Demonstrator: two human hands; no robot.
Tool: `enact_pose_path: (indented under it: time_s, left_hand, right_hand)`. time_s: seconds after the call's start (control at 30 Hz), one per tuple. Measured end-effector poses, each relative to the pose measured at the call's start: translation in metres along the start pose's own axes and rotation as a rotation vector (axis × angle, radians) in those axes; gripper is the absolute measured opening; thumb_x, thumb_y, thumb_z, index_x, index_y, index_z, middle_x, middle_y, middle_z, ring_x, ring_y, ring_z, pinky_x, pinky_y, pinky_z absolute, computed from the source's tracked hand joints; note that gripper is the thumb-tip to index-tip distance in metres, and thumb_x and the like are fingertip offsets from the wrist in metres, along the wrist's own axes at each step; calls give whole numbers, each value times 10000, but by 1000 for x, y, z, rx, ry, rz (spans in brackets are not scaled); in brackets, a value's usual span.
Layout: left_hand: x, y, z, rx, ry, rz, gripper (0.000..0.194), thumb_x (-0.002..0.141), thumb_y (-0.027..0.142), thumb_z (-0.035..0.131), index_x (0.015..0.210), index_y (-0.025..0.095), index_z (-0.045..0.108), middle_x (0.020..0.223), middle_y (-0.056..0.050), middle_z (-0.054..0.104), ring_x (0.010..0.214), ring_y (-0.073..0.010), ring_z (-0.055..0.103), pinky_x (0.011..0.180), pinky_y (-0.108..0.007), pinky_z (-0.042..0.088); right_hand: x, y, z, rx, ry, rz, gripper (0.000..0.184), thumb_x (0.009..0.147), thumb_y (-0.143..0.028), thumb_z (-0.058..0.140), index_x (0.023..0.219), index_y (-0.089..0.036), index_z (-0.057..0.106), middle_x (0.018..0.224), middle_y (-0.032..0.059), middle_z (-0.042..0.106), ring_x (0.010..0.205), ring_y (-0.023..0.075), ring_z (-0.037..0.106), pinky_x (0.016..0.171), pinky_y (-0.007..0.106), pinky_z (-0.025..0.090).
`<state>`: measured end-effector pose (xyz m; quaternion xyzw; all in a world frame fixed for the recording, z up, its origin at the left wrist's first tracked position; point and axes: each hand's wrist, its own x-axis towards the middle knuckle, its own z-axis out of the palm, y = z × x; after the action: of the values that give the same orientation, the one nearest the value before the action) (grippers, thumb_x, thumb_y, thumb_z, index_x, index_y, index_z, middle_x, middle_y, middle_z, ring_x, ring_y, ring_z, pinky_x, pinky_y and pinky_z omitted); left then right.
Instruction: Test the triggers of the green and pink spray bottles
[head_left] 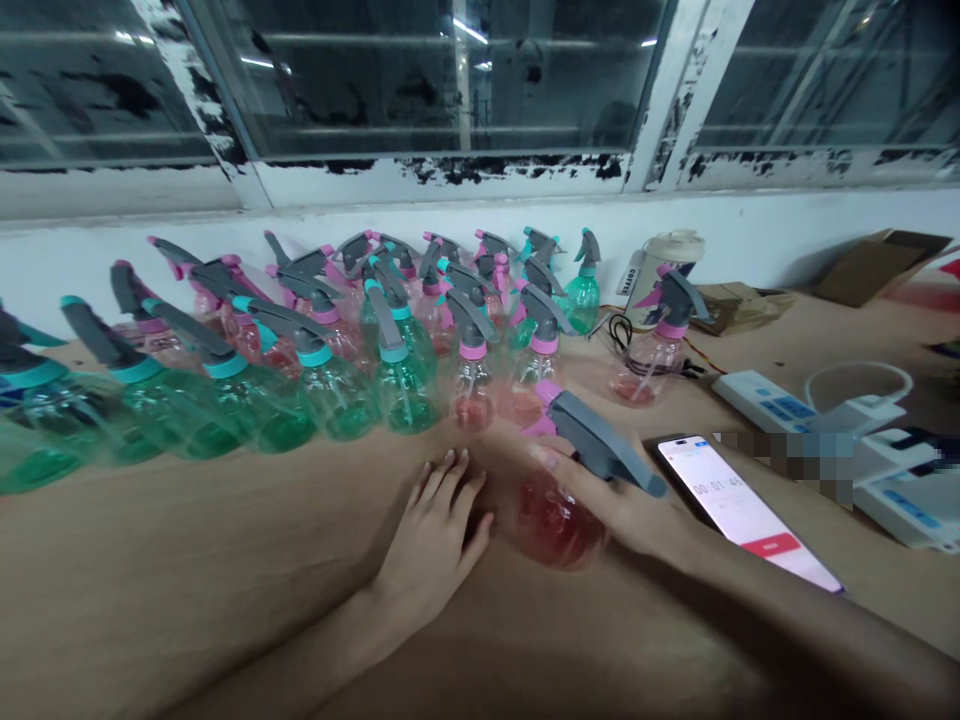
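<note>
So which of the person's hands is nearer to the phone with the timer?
Right. The right hand grips a pink spray bottle just beside the phone; the left hand rests flat beyond that bottle.

There is only one view, from a camera worn on the person's head. It looks forward and down over the table [187, 580], toward the wall with the windows [450, 80] at the far side. The camera is near: both forearms come in from the bottom edge, and the left hand [435, 530] and the right hand [622, 500] lie in the lower middle of the picture. The rows of spray bottles [337, 340] cross the middle, and the edges look bent by the wide lens.
</note>
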<state>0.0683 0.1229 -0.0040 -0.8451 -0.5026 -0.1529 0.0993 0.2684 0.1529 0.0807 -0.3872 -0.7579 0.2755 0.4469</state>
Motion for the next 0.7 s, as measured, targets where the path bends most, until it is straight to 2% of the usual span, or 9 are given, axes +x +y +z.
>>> enact_pose_path:
  time_s: [0.23,0.3,0.4,0.5,0.6,0.7]
  left_hand:
    - [0,1,-2,3,-7,-4,345,891,255,448,1195,109,520,1320,-158,497,1252,-293,423,1003,-505,370]
    - [1,1,-2,8,-9,-8,348,889,257,454,1198,109,520,1321,-158,495,1251,-294,423,1001,-502,373]
    - [1,1,-2,2,-21,-10,357,886,255,463,1201,97,518,1323,-166,491,1252,-299,419,1007,-505,365]
    - [1,0,-1,-10,-25,-10,362,889,255,457,1206,90,512,1321,-171,490,1256,-303,413,1013,-509,354]
    - [1,0,-1,-15,-21,-13,361,894,258,445,1213,98,504,1321,-167,492,1264,-301,404,1013,-507,355]
    - [0,1,-1,-27,-12,-15,353,898,267,438,1208,114,505,1324,-161,490,1263,-295,407,1011,-505,356]
  right_hand:
    - [0,-1,1,-51,14,-10,286,802,-329,555,588,-240,389,519,-64,380,461,106,410,509,282,415]
    - [1,-1,0,-44,9,-14,273,799,-314,557,589,-236,401,544,-56,420,476,105,431,518,280,423]
    - [1,0,0,-15,-22,12,132,803,-330,561,720,-234,527,630,-26,533,549,129,517,581,299,458]
    - [1,3,1,18,-37,68,172,790,-408,595,826,-242,575,681,-7,592,602,156,569,627,322,480]
    - [0,5,2,34,-35,103,220,778,-464,603,809,-247,582,707,5,622,647,177,593,663,341,488]
    - [0,4,2,44,0,98,225,778,-453,604,711,-244,553,661,-6,601,621,165,585,660,331,486]
